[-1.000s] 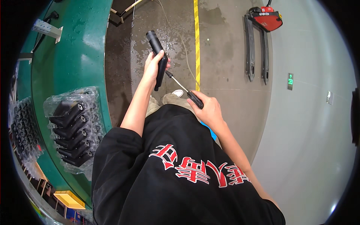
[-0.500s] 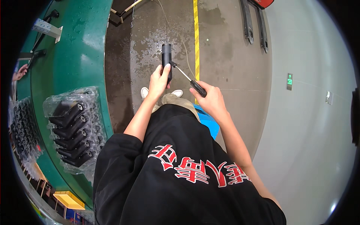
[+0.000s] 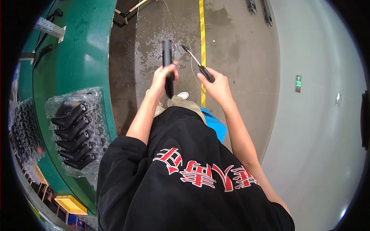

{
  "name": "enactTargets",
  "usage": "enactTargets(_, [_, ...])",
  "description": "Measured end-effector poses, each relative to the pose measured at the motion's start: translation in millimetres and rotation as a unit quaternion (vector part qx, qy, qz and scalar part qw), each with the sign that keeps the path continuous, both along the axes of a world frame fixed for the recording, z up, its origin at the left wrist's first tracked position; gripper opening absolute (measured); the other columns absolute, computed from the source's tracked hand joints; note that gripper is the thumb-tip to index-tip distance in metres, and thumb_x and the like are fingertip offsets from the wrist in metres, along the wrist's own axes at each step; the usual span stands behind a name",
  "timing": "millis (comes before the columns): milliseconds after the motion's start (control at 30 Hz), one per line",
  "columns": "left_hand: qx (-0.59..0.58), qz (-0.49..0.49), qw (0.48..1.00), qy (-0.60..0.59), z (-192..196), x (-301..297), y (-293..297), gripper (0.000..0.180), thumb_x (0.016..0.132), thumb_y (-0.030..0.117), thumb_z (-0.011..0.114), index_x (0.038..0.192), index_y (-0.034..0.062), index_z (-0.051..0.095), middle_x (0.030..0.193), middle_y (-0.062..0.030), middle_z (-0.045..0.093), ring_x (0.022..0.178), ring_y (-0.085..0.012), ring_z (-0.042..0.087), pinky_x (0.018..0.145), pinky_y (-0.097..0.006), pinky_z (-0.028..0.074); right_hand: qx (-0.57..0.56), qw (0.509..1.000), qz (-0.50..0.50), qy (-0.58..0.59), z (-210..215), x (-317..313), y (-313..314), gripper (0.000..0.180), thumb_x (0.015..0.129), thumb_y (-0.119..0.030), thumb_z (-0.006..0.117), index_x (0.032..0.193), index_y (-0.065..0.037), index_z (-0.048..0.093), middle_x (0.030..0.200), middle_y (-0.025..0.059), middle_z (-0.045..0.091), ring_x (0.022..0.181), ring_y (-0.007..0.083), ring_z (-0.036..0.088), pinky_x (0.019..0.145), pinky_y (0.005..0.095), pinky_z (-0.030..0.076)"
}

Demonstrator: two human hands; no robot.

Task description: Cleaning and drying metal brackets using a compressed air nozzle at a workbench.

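Observation:
My left hand (image 3: 163, 80) is closed around a long black tube-shaped part (image 3: 167, 54), a little blurred, held nearly upright in the picture above my feet. My right hand (image 3: 217, 87) grips the black handle of a screwdriver (image 3: 207, 74). Its bright shaft slants up to the left, and a small black piece (image 3: 185, 48) sits at its tip. Between that piece and the tube-shaped part there is a gap. Which end of the tube my fingers cover is partly hidden.
Left of me runs a green worktop (image 3: 86, 57) with a clear plastic tray (image 3: 94, 96) of several bent black parts (image 3: 75, 134). A blue object (image 3: 214, 125) is by my right leg. Yellow-black tape (image 3: 202, 34) crosses the wet floor; a pale wall (image 3: 316, 127) stands right.
The screwdriver tip with the small black piece has come away from the tube-shaped part, up and right. My left hand has turned and shifted the part. Another person's hand at far left is gone.

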State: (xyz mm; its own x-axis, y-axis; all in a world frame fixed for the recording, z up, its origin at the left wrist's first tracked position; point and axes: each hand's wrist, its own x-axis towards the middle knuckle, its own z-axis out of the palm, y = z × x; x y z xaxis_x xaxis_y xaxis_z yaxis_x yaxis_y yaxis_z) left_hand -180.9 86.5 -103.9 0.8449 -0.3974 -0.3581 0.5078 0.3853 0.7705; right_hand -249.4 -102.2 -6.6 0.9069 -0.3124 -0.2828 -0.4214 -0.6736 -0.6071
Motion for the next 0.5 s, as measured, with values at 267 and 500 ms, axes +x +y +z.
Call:
enactTargets(267, [-0.402, 0.071, 0.900, 0.151, -8, 64, 40, 0.055, 0.095, 0.035, 0.052, 0.131, -0.0065, 0.052, 0.082, -0.0107, 0.060, 0.073, -0.0179, 0.059, 0.074, -0.033, 0.052, 0.058, 0.991, 0.122, -0.016, 32, -29, 15, 0.032, 0.085, -0.018, 0.071, 0.113, -0.002, 0.068, 0.078, 0.0094, 0.070, 0.060, 0.0217, 0.058, 0.060, 0.0342, 0.047])
enactTargets(500, [-0.194, 0.139, 0.955, 0.174, 10, 78, 31, 0.054, 0.098, 0.042, 0.049, 0.126, -0.0050, 0.054, 0.081, -0.0094, 0.060, 0.071, -0.0184, 0.059, 0.074, -0.034, 0.054, 0.047, 0.985, 0.166, -0.020, 40, -12, 25, 0.030, 0.085, -0.013, 0.071, 0.112, -0.001, 0.067, 0.079, 0.0095, 0.070, 0.058, 0.0202, 0.055, 0.058, 0.0312, 0.046])
